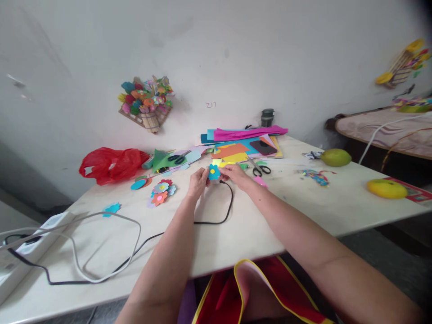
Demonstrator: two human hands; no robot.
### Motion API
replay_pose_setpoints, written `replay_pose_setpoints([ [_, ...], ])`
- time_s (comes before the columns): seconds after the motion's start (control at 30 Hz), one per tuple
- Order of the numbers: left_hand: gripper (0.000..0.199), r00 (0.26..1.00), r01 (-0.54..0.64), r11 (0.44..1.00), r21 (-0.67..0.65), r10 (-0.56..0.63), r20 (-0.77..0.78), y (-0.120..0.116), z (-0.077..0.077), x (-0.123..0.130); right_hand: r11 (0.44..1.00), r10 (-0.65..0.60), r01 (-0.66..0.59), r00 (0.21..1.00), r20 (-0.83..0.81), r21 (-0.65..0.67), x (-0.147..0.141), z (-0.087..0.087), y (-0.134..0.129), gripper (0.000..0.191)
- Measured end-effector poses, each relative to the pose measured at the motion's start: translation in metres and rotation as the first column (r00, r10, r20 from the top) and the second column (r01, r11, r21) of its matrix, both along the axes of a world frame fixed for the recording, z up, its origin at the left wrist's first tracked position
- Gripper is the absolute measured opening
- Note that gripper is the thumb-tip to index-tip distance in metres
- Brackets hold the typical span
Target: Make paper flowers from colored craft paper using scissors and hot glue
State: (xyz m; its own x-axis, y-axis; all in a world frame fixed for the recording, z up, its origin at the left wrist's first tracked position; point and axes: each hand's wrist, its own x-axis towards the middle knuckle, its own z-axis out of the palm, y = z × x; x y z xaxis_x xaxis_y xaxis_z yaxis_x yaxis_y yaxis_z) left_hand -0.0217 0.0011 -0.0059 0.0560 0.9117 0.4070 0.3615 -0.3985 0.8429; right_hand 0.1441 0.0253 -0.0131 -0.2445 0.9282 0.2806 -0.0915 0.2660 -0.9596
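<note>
- Whitewashed wall (216, 58), smooth and faintly smudged, rises behind a pale, smooth-topped table (162, 256); two colourful artificial-flower arrangements (146, 102) hang on it, the left one on a wooden lattice.
- One blue paper flower (214, 173) with a single round yellow centre is between the two hands, above the table.
- The left hand (198, 182) pinches the flower's left edge with its fingertips; the right hand (236, 174) has its fingers closed at the right edge. The centre shows between them.
- One overlapping cluster of layered paper flowers (161, 193), at least four, in red, orange, grey-blue and light blue, lies left of the left hand; one loose blue paper cutout (111, 209) lies farther left.
- Two dark-handled scissors: one pair (177, 159) on the paper scraps at the left, one pair (260, 170) beyond the right hand.
- One crinkled red plastic bag (113, 165), one dark flat phone (263, 147) on coloured sheets (232, 150), and two smooth fruits, one green (335, 157), one yellow (387, 188).
- One white power strip (37, 243) at the left, with looping white and black cables (140, 234).
</note>
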Motion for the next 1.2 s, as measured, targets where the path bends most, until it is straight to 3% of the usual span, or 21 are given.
replay_pose_setpoints([
  [0.1,0.041,1.0,-0.016,1.0,-0.018,0.016,0.017,-0.003,0.002,0.001,0.99,-0.137,0.137,0.991,-0.004,0.029,0.004,-0.001,0.002,0.041],
  [0.23,0.042,1.0,-0.017,1.0,-0.011,0.017,0.013,-0.004,0.002,0.0,0.945,-0.328,0.324,0.935,0.134,0.05,0.01,0.0,0.006,0.046],
  [0.43,0.042,0.999,-0.034,0.999,-0.005,0.034,-0.031,0.0,-0.001,0.0,0.989,-0.145,0.144,0.987,0.065,0.024,0.004,0.008,0.0,0.022],
  [0.7,0.042,0.995,-0.052,0.999,0.011,0.052,-0.083,0.001,-0.003,0.001,0.94,-0.34,0.341,0.939,0.047,-0.017,-0.003,0.015,-0.006,0.032],
  [1.2,0.038,0.988,-0.11,0.994,0.028,0.112,-0.106,0.0,-0.002,0.001,0.974,-0.201,0.204,0.979,0.043,-0.1,0.007,0.022,-0.009,0.023],
])
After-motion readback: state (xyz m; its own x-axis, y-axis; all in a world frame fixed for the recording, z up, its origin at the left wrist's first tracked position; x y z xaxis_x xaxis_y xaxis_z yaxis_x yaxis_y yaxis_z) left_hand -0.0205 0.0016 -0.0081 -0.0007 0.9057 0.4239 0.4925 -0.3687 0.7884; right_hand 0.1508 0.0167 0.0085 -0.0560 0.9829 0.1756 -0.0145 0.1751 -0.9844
